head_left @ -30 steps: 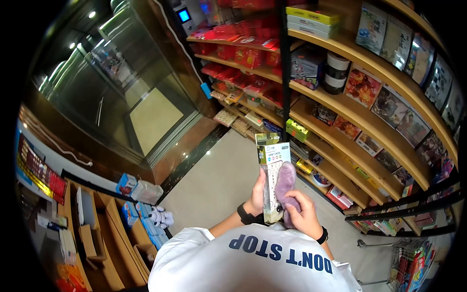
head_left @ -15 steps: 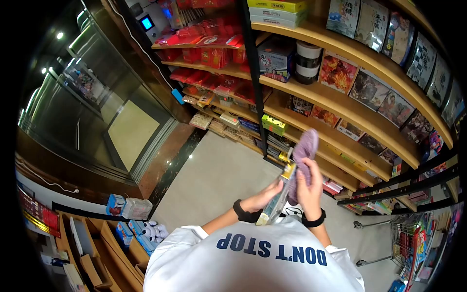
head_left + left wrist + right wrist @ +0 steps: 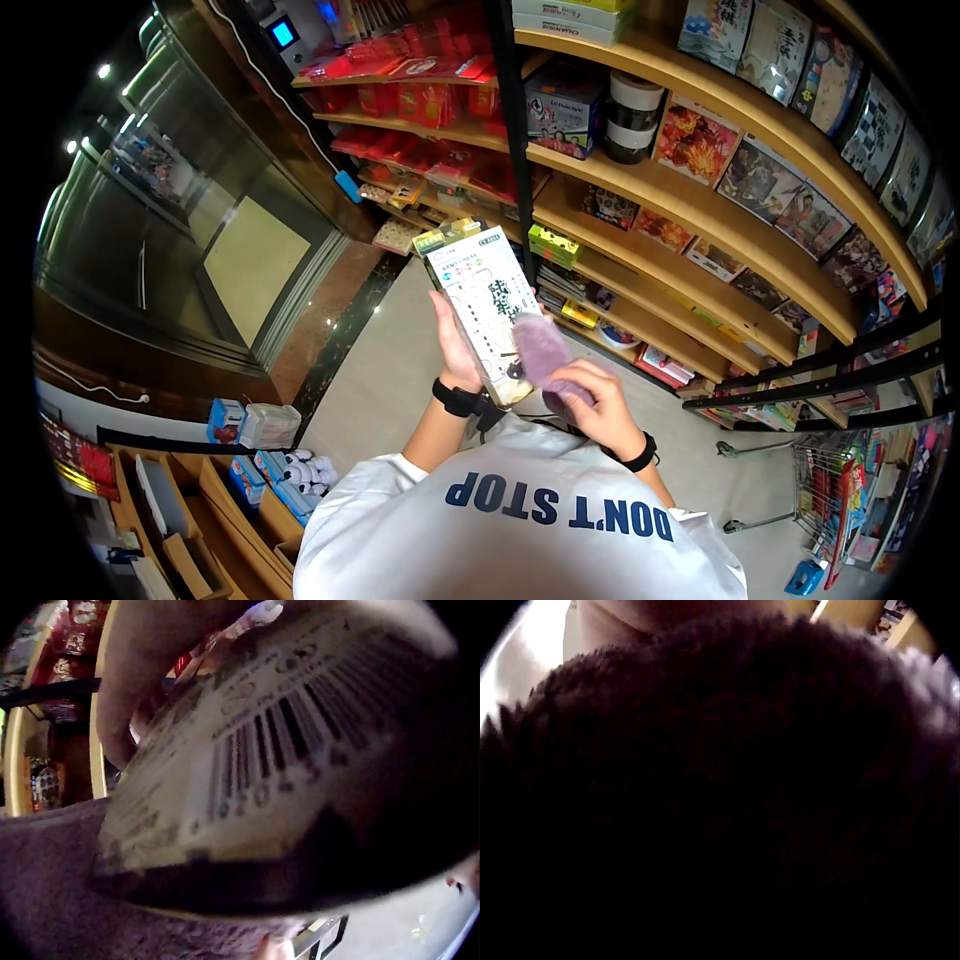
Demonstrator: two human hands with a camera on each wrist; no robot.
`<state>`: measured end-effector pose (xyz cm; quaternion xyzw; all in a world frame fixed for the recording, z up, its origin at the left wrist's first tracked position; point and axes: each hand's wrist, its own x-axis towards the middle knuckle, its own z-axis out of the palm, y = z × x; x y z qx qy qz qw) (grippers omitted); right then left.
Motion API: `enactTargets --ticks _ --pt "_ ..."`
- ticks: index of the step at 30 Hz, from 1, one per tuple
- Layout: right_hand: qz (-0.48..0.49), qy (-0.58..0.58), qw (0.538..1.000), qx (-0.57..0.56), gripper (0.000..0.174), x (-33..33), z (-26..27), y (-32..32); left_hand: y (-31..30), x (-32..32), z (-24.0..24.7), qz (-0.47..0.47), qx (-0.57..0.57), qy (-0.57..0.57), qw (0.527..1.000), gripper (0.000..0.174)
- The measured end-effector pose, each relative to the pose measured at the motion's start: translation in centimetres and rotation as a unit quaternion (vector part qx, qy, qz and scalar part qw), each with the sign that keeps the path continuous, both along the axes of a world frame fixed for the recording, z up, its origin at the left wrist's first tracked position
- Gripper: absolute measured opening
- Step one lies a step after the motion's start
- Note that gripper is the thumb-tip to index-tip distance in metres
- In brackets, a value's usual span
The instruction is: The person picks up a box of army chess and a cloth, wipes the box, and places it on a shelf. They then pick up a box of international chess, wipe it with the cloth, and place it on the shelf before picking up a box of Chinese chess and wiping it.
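Box (image 3: 476,310) gripped along its edge in the left hand (image 3: 457,350), tilted with printed face upward, probably to leave that face free toward the right hand (image 3: 604,400). Purple plush piece (image 3: 540,350) pinched near its lower end by right-hand fingers, upper part across the box's lower corner, likely to keep the soft length loose beyond the grip; contact impossible to confirm. Shelves (image 3: 690,198) beyond the right hand, shopping cart (image 3: 822,470) well off to its right.
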<state>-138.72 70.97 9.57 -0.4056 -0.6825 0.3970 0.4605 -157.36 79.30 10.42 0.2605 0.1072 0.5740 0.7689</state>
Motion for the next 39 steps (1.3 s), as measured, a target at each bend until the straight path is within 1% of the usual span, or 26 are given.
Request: enactTargets --ticks 1,2,4,5,6,8,9,11,12,13,15,16,18,20,22,23,24,26,28,29,30,32,35,36,39 --pt "-0.038 0.010 0.998 -0.044 0.026 0.4 -0.6 -0.2 0.2 -0.1 -0.1 0.023 -0.060 -0.089 0.994 0.095" --pt "-0.079 0.030 0.994 -0.067 0.022 0.7 -1.6 -0.3 0.2 -0.1 0.2 0.001 -0.052 -0.066 0.997 0.096" --pt "-0.141 0.105 0.977 -0.123 0.020 1.1 -1.8 -0.2 0.1 0.1 1.3 -0.045 -0.034 -0.017 0.998 0.098" --pt "-0.152 0.108 0.975 -0.119 0.019 1.4 -1.9 0.1 0.2 0.1 1.5 -0.076 -0.045 -0.036 0.995 0.100" --pt "-0.149 0.116 0.973 -0.136 0.021 1.6 -1.3 0.3 0.0 0.2 1.8 -0.085 -0.067 -0.051 0.993 0.100" --pt "-0.124 0.195 0.957 -0.176 0.023 1.5 -0.8 0.6 -0.4 0.7 1.9 -0.105 -0.115 -0.082 0.984 0.099" --pt "-0.098 0.219 0.950 -0.199 0.023 1.4 -0.8 0.9 -0.5 0.5 1.0 -0.118 -0.106 -0.075 0.985 0.097" --pt "-0.050 0.267 0.930 -0.249 0.022 0.9 -1.0 1.4 -0.1 0.4 -2.1 -0.084 -0.103 0.022 0.991 0.096" --pt "-0.042 0.290 0.921 -0.259 0.025 0.3 -1.4 1.7 0.1 0.4 -3.3 -0.069 -0.099 0.071 0.990 0.095" --pt "-0.034 0.290 0.922 -0.256 0.027 -0.2 -1.2 2.0 0.1 0.3 -3.9 -0.091 -0.084 0.038 0.992 0.089" --pt "-0.012 0.306 0.916 -0.260 0.032 -0.8 -1.1 2.7 0.6 -0.2 -5.8 -0.074 -0.104 0.105 0.986 0.085" --pt "-0.033 0.322 0.910 -0.258 0.037 -1.2 -2.0 2.9 1.4 -0.1 -5.7 -0.070 -0.101 0.138 0.983 0.082" --pt "-0.032 0.352 0.904 -0.239 0.043 -1.9 -2.4 3.5 2.2 -0.2 -4.6 -0.117 -0.072 0.135 0.981 0.073" --pt "0.025 0.363 0.876 -0.316 0.048 -2.0 -1.1 4.6 3.4 -1.0 -5.8 -0.147 -0.077 0.179 0.970 0.073" --pt "0.058 0.341 0.896 -0.278 0.048 -2.8 -1.8 6.1 5.0 -2.3 -8.2 -0.159 -0.032 0.214 0.963 0.074" --pt "0.043 0.344 0.902 -0.259 0.047 -3.6 -1.6 6.9 5.9 -2.8 -8.6 -0.158 -0.024 0.189 0.969 0.074" --pt "0.043 0.318 0.912 -0.257 0.049 -4.0 -2.0 7.9 6.1 -3.0 -6.7 -0.165 -0.022 0.192 0.967 0.075" --pt "0.041 0.318 0.913 -0.251 0.048 -5.1 -1.4 9.3 7.2 -4.1 -5.5 -0.178 -0.057 0.211 0.960 0.072" --pt "0.021 0.358 0.903 -0.238 0.047 -6.3 0.4 10.3 9.4 -6.0 -7.7 -0.233 -0.033 0.257 0.937 0.066" --pt "0.013 0.375 0.898 -0.231 0.046 -6.7 1.0 10.8 10.1 -6.5 -8.4 -0.247 -0.061 0.226 0.940 0.061" --pt "-0.001 0.361 0.904 -0.231 0.046 -6.9 1.2 11.3 10.8 -6.6 -8.1 -0.272 -0.096 0.170 0.942 0.056" --pt "-0.028 0.332 0.913 -0.234 0.046 -7.4 1.2 12.1 12.2 -6.6 -7.4 -0.321 -0.122 0.122 0.931 0.045" --pt "-0.111 0.233 0.947 -0.192 0.050 -7.9 0.6 12.6 14.2 -5.8 -5.4 -0.296 -0.045 0.165 0.940 0.036" --pt "-0.143 0.190 0.955 -0.176 0.052 -7.8 0.7 12.4 14.7 -5.3 -5.6 -0.290 -0.086 0.142 0.943 0.033" --pt "-0.245 0.210 0.936 -0.139 0.053 -8.7 0.6 11.9 15.3 -4.1 -6.4 -0.302 -0.121 0.113 0.939 0.032"
